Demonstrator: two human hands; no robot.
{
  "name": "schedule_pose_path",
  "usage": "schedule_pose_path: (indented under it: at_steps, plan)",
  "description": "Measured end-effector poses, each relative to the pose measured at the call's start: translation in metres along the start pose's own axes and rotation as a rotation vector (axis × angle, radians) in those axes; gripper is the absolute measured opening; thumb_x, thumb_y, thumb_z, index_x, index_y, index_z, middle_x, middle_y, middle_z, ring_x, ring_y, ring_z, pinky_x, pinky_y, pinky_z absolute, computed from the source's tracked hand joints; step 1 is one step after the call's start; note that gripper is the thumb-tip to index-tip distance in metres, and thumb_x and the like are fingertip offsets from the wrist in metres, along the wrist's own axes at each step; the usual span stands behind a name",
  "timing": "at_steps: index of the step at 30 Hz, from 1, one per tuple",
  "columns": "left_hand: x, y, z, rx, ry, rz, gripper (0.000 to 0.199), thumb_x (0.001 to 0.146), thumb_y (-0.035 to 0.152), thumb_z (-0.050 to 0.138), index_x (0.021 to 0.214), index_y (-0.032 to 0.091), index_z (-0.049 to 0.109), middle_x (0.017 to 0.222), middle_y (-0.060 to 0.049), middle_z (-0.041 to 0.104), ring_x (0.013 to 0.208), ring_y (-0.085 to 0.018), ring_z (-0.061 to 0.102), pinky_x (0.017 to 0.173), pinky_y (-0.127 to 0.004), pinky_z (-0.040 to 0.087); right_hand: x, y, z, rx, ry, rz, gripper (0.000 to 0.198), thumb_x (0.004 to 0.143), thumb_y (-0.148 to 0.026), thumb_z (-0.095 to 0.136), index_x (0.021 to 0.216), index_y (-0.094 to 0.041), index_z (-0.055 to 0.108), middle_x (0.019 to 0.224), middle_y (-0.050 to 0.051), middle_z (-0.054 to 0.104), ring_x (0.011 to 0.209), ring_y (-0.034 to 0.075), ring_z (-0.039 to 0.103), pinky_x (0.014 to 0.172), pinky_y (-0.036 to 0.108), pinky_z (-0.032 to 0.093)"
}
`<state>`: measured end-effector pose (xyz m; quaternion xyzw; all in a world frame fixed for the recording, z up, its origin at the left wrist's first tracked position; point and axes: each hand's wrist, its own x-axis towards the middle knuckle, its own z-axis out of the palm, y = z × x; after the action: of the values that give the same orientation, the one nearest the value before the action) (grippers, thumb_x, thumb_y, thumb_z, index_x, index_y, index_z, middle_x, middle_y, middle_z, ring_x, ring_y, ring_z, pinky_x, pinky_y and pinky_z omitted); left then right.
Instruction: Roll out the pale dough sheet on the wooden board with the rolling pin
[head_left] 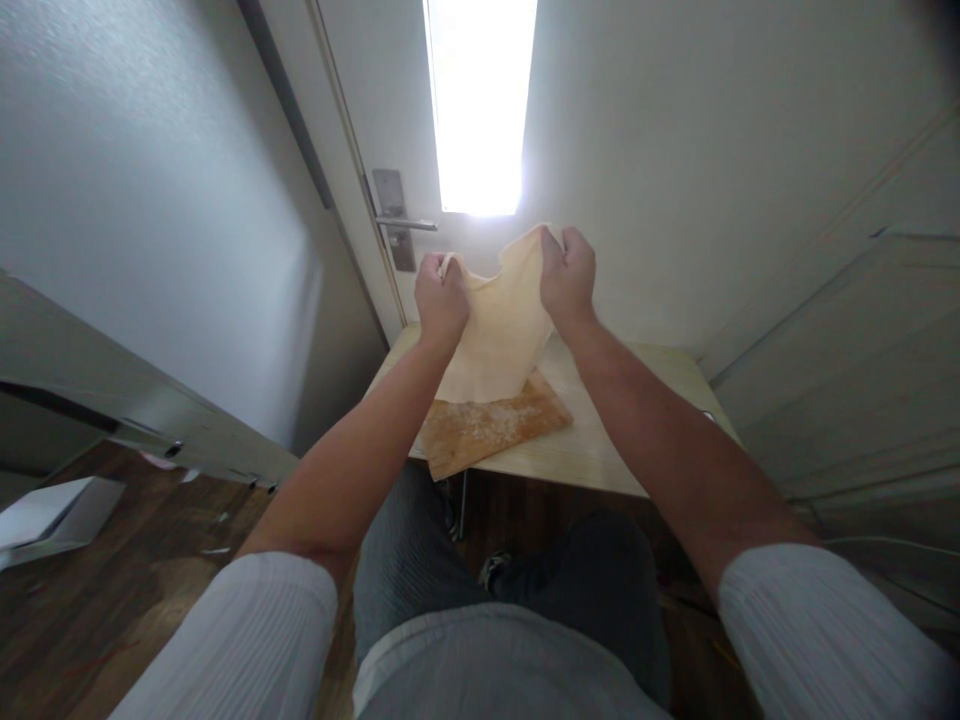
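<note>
A thin, pale sheet of dough [499, 335] hangs from both hands above a wooden board. My left hand [441, 297] is closed on its upper left edge, and my right hand [568, 275] grips the upper right edge, a little higher. Between the two hands the top edge sags in a curve. The sheet's lower end hangs at the far part of the board [499, 425]; whether it touches the wood I cannot tell. White powder, looking like flour, is spread over the board's surface.
The board lies askew on a light wooden table [600, 455], its near corner jutting past the front edge. Behind stands a door with a metal handle [405, 222] and a bright window [484, 105]. A pale panel [150, 200] rises at left. A white box [56, 515] sits lower left.
</note>
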<state>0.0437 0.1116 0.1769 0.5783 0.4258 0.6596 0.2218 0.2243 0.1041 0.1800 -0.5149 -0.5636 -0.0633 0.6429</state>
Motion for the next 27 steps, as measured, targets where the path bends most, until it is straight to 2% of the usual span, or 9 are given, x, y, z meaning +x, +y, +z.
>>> schedule_pose_path:
  at_steps: [6, 11, 18, 22, 27]
  plan:
    - [0.002, 0.002, 0.0, -0.016, 0.0, 0.02, 0.026, 0.097, 0.038, 0.059, 0.078, 0.021, 0.054, 0.076, -0.001, 0.059, 0.088, -0.019, 0.06, 0.083, -0.029, 0.047, 0.005, 0.0, -0.003, 0.008, 0.006, -0.015, 0.051, 0.1, -0.067, 0.033, 0.076, -0.022, 0.041, 0.079, -0.002, 0.042, 0.088, 0.016, 0.053, 0.081, 0.035, 0.048]
    - [0.004, 0.004, 0.003, -0.034, 0.009, 0.048, 0.03, 0.097, 0.043, 0.059, 0.076, 0.023, 0.052, 0.077, -0.001, 0.059, 0.087, -0.02, 0.06, 0.08, -0.031, 0.048, 0.009, -0.004, -0.005, 0.042, 0.034, -0.03, 0.051, 0.099, -0.067, 0.035, 0.074, -0.023, 0.041, 0.078, -0.003, 0.042, 0.089, 0.017, 0.055, 0.081, 0.036, 0.048]
    - [0.007, 0.014, 0.008, -0.069, 0.021, 0.062, 0.032, 0.096, 0.037, 0.062, 0.069, 0.024, 0.049, 0.072, -0.001, 0.057, 0.086, -0.021, 0.061, 0.078, -0.032, 0.048, 0.017, -0.012, -0.014, 0.06, 0.011, 0.013, 0.05, 0.099, -0.066, 0.04, 0.071, -0.025, 0.037, 0.076, -0.002, 0.046, 0.089, 0.018, 0.056, 0.077, 0.034, 0.048]
    - [0.01, 0.021, 0.011, -0.085, -0.001, 0.055, 0.032, 0.095, 0.033, 0.062, 0.067, 0.025, 0.047, 0.068, 0.0, 0.055, 0.085, -0.021, 0.06, 0.075, -0.032, 0.048, 0.023, -0.017, -0.02, 0.04, 0.048, 0.008, 0.051, 0.098, -0.067, 0.042, 0.068, -0.026, 0.032, 0.072, -0.003, 0.039, 0.083, 0.017, 0.054, 0.077, 0.034, 0.047]
    - [0.014, 0.031, 0.015, -0.024, 0.022, 0.065, 0.035, 0.095, 0.018, 0.059, 0.063, 0.024, 0.043, 0.065, 0.001, 0.05, 0.074, -0.018, 0.054, 0.072, -0.031, 0.045, 0.031, -0.02, -0.023, 0.034, 0.098, -0.006, 0.056, 0.095, -0.073, 0.04, 0.066, -0.026, 0.03, 0.067, -0.005, 0.033, 0.073, 0.015, 0.05, 0.075, 0.034, 0.046]
